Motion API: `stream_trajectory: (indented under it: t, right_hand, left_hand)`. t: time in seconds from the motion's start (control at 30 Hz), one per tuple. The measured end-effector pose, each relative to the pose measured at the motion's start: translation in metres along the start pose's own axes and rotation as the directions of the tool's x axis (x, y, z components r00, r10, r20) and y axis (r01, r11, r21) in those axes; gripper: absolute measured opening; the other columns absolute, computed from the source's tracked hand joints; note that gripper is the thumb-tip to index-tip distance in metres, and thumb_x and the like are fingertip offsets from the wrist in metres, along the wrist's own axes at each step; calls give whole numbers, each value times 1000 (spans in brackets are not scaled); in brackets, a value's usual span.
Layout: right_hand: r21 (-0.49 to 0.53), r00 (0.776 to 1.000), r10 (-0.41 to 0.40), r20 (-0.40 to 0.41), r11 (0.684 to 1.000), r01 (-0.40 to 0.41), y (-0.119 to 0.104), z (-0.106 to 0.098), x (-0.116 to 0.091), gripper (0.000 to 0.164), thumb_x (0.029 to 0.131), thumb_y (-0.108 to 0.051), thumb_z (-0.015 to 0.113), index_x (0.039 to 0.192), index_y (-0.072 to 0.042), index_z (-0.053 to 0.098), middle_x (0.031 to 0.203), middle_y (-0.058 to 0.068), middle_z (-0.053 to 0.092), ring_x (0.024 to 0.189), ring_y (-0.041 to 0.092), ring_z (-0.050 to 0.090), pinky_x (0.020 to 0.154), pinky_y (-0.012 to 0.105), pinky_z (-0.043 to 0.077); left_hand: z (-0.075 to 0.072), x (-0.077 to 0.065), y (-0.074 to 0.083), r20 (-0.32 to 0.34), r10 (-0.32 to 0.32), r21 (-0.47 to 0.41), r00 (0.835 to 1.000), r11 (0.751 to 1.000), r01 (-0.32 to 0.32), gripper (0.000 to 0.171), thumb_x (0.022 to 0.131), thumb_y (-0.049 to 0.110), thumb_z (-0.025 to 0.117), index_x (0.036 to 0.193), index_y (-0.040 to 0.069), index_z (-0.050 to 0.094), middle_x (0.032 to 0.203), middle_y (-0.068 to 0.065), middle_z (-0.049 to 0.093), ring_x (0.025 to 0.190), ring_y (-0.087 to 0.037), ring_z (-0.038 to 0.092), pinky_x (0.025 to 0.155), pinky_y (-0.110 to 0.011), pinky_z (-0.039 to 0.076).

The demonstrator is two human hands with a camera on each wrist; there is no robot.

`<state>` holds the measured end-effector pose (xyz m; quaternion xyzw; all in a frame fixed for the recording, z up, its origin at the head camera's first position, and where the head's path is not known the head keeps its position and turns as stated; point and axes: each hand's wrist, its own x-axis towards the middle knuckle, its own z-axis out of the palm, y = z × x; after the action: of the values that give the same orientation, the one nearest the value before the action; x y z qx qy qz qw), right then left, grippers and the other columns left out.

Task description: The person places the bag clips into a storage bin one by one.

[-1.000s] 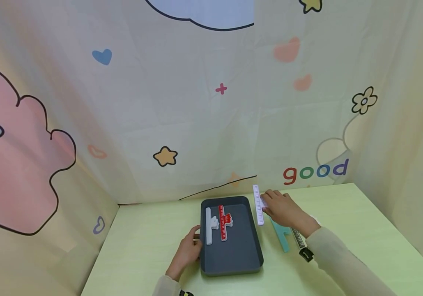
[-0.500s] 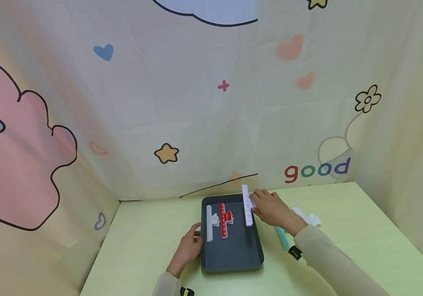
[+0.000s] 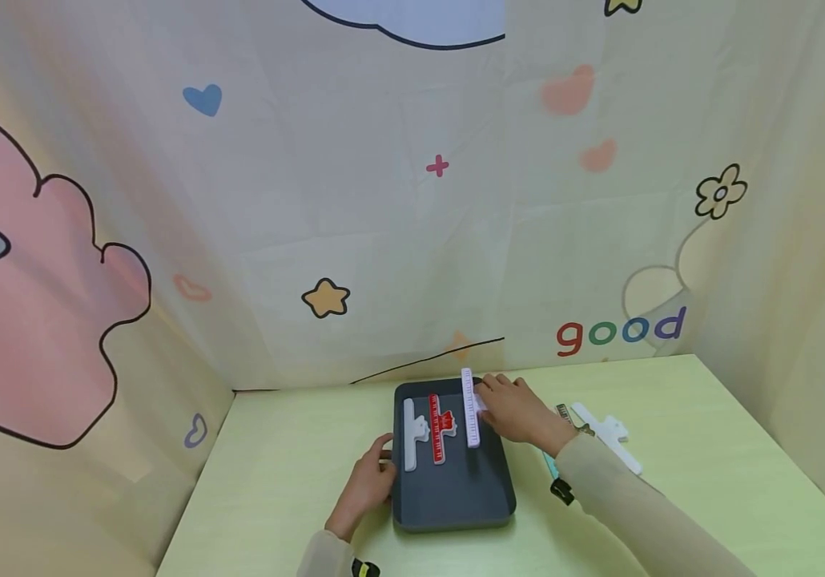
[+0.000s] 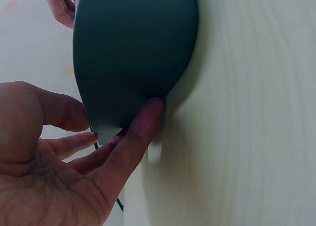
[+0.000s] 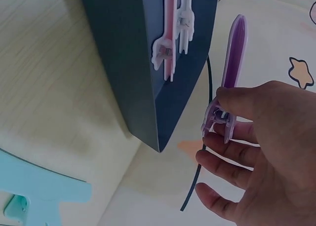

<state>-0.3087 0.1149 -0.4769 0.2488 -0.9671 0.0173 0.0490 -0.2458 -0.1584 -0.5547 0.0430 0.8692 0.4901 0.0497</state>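
One lilac clip over tray | right hand pinches its handle, bar free | left hand, fingers uncurled, steadies tray's left edge, we judge

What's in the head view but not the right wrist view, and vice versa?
Head only: the outer white clip, lying on the table, and the pink cross on the backdrop.

Right wrist only: the metal spring inside the lilac clip.

Both: the right hand pinching that clip, the dark tray, the red clip and inner white clip in it, and part of the teal clip.
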Motion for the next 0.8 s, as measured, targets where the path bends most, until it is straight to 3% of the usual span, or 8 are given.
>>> stream_trajectory:
  t: [0.8]
  right_hand:
    - [-73, 994, -39, 103, 996, 47, -2, 31, 27, 47, 92, -34, 66, 128, -5, 58, 124, 12, 60, 113, 27, 56, 100, 49, 48]
  left_hand:
    - [0, 0, 2, -1, -14, 1, 1000, 1000, 14, 53, 94, 4, 45, 147, 4, 38, 126, -29, 58, 77, -21, 62, 50, -31, 52]
